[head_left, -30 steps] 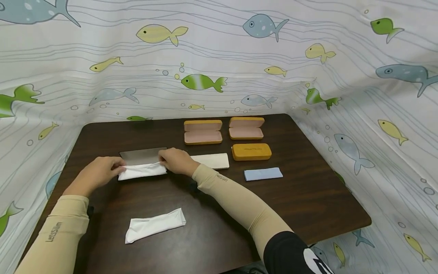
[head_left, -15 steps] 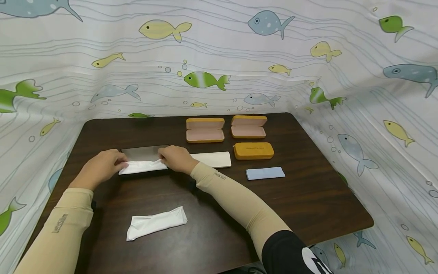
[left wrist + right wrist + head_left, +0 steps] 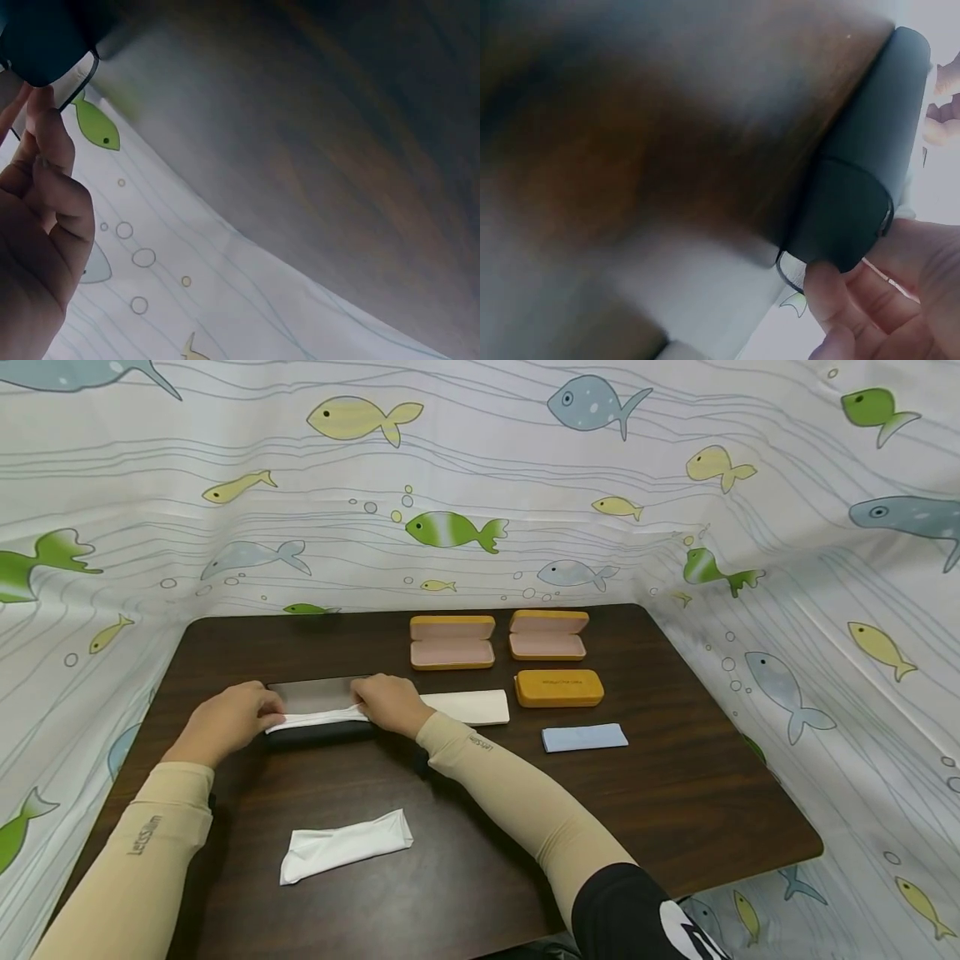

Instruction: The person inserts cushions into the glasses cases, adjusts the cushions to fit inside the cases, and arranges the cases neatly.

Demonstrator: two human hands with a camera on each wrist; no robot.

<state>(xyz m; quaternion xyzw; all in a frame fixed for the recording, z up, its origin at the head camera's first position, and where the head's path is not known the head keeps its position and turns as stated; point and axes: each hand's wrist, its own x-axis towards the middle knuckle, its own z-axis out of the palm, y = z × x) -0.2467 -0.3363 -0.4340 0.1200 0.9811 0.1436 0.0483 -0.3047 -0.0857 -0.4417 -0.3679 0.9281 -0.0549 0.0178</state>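
Observation:
An open black glasses case [image 3: 324, 732] with a grey-lined lid [image 3: 313, 696] lies at the table's left, its lid tilted back. A white cloth pouch [image 3: 318, 717] shows as a narrow strip along the case's opening. My left hand [image 3: 232, 718] pinches the left end of the pouch; in the left wrist view its fingertips are right at the case's end. At the other end my right hand [image 3: 393, 703] pinches the pouch, with fingers against the case's corner in the right wrist view. Another white cloth pouch [image 3: 347, 846] lies flat nearer me.
Two open yellow cases with pink lining, one on the left [image 3: 452, 643] and one on the right [image 3: 547, 636], stand at the back. In front of them are a shut yellow case [image 3: 559, 688], a folded blue cloth [image 3: 585, 737] and a flat white rectangular object [image 3: 471, 707].
The white pouch has moved back and down into the black case, baring the case's dark front. My left hand has moved slightly up and right with it.

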